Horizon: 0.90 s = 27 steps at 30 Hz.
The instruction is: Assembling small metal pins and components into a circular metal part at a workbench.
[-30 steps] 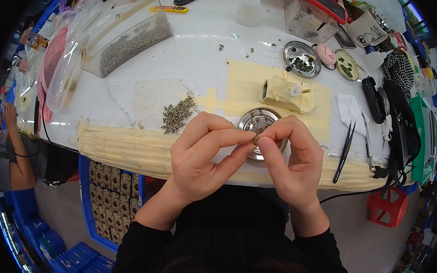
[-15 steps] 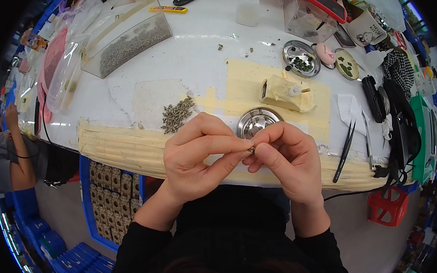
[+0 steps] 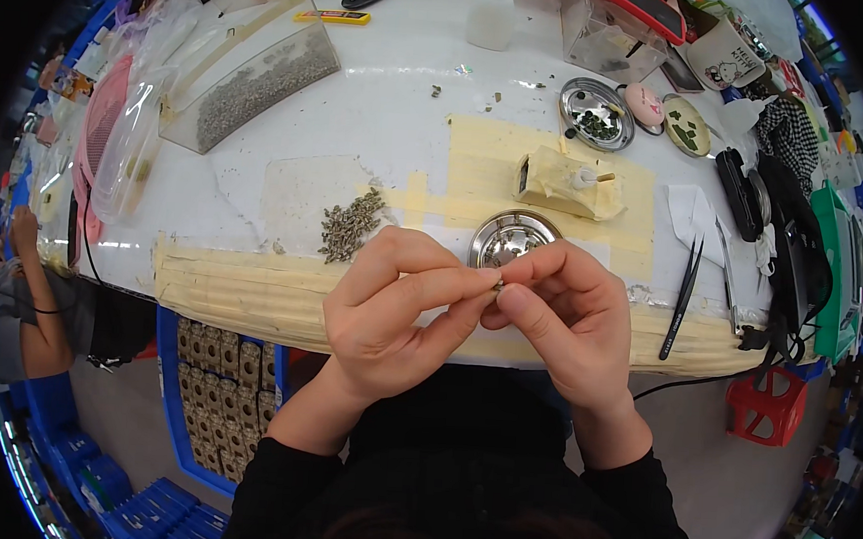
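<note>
Over the taped front edge of the table, my left hand (image 3: 394,312) and my right hand (image 3: 576,328) meet fingertip to fingertip. Both are pinched on one tiny metallic part (image 3: 498,285), mostly covered by the fingers, so its exact kind does not show. Just beyond them stands a round steel dish (image 3: 514,237) with a few small pieces inside. A heap of small grey-brown metal parts (image 3: 351,225) lies beyond my left hand. Past the dish is a tape-wrapped block (image 3: 567,184) with a white nozzle-like tip and a thin stick on it.
Black tweezers (image 3: 682,300) and a white paper (image 3: 693,221) lie at the right. Farther back are a steel dish of dark green bits (image 3: 597,114), a white squeeze bottle (image 3: 490,16) and a clear bin of grey granules (image 3: 265,86). A co-worker's arm (image 3: 40,290) shows far left.
Both hands have shifted only slightly, and the fingers have closed further over the tiny part, which shows less. The things on the table stay put.
</note>
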Motion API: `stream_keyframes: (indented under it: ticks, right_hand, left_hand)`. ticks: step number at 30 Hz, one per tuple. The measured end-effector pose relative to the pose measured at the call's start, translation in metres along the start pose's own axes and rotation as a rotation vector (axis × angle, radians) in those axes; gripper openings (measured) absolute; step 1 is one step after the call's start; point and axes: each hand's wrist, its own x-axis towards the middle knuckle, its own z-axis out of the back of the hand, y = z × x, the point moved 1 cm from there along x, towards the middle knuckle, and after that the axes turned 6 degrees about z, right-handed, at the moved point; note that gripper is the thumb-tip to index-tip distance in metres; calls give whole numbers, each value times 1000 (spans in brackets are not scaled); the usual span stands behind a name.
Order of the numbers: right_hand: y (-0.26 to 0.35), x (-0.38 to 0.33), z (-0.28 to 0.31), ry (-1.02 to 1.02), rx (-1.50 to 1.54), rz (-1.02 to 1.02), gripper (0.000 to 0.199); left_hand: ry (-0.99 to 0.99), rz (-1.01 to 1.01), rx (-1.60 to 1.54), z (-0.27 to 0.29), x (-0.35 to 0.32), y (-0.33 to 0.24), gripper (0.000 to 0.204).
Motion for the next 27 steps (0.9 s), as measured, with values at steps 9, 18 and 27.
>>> stream_keyframes:
  ticks: [9,18,27]
  right_hand:
    - [4,3,-5,-87,-803,609,17]
    - [-2,-1,-6,-87,-319,242,18]
    - [-6,-1,-3,-93,-358,228,14]
  left_hand:
    - [-40,52,38,-1,-4,1,23]
    - [-26,43,-16,-1,-1,1,26]
    - [-25,7,51,-4,-2,0,29]
